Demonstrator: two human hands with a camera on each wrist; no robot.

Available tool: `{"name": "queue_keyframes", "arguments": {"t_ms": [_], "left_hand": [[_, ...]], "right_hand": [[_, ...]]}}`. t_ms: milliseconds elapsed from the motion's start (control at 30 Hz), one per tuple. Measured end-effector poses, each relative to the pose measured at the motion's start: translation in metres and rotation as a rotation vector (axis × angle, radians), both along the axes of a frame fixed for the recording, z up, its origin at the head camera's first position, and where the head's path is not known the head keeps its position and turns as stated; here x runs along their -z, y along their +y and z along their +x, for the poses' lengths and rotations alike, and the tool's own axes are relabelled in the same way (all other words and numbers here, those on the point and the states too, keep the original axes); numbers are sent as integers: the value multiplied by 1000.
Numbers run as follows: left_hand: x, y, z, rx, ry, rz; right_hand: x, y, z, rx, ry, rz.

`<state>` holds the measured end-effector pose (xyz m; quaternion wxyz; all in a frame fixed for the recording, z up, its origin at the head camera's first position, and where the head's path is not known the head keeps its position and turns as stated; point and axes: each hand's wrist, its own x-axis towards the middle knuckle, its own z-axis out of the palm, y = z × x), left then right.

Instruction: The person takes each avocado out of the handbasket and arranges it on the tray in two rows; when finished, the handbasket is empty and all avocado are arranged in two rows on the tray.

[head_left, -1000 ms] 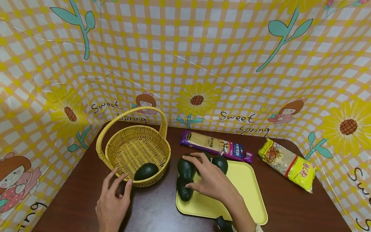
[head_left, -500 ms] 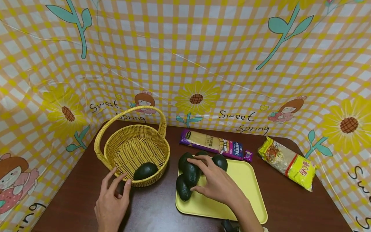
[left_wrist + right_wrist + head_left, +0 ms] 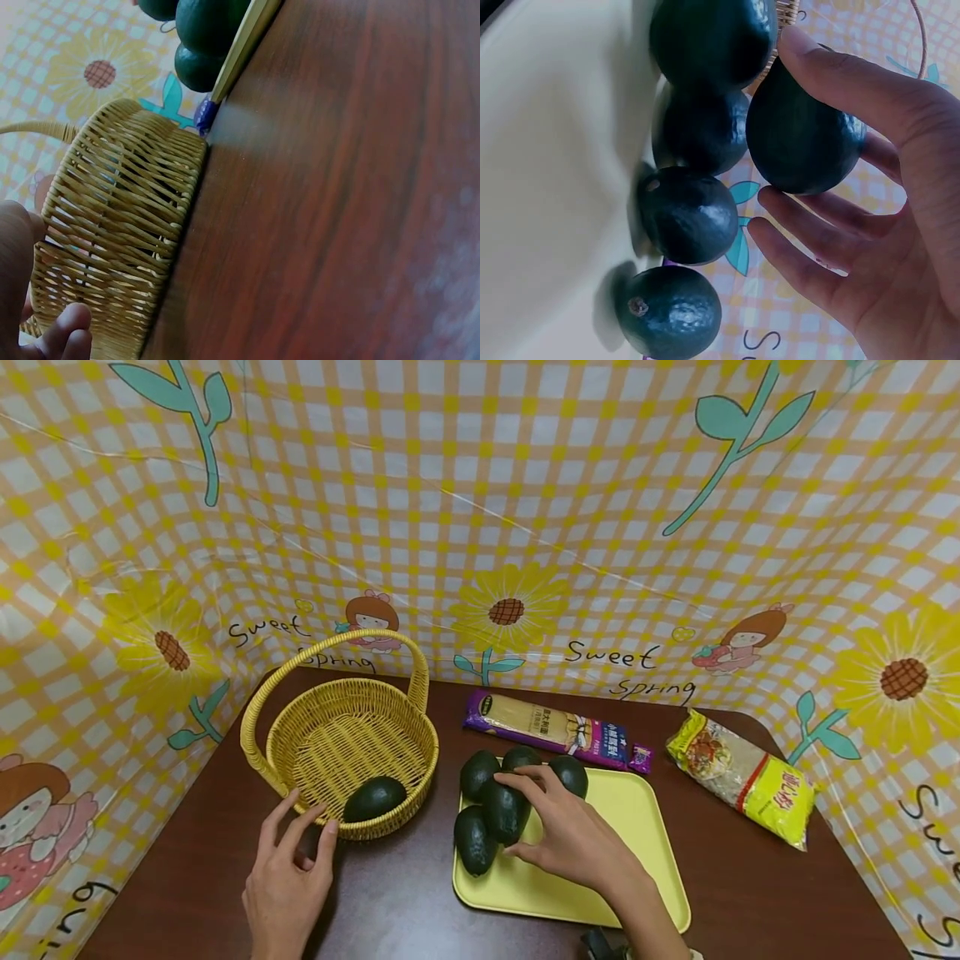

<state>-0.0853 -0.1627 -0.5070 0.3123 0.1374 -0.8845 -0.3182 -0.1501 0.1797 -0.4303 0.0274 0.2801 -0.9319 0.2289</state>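
My left hand [image 3: 288, 881] holds the near rim of a yellow wicker basket [image 3: 431, 752]; the left wrist view shows the thumb [image 3: 16, 240] against the woven outer wall [image 3: 120, 217]. One dark green avocado [image 3: 375, 799] lies inside the basket near that rim. On the yellow tray [image 3: 637, 860], my right hand [image 3: 573, 835] grips another avocado [image 3: 504, 812] between thumb and fingers. In the right wrist view this held avocado [image 3: 802, 135] appears beside several others. An avocado [image 3: 474, 842] lies at the tray's left edge, and more sit along its far side.
Behind the tray lies a purple pasta packet [image 3: 543, 727]. A yellow-ended noodle packet [image 3: 742, 777] is at the right. The brown table [image 3: 405, 902] backs onto a checked, flower-printed cloth [image 3: 487, 527].
My right hand has moved slightly right and toward me with the avocado, away from the neighbouring ones, which show more fully now. My left hand stays at the basket rim.
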Motion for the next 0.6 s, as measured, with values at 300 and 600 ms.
{"name": "queue_keyframes", "arguments": {"t_ms": [300, 600], "left_hand": [[0, 1, -1, 2, 3, -3], [0, 1, -2, 0, -1, 4]], "right_hand": [[3, 6, -1, 5, -44, 21], [7, 10, 0, 9, -92, 11]]}}
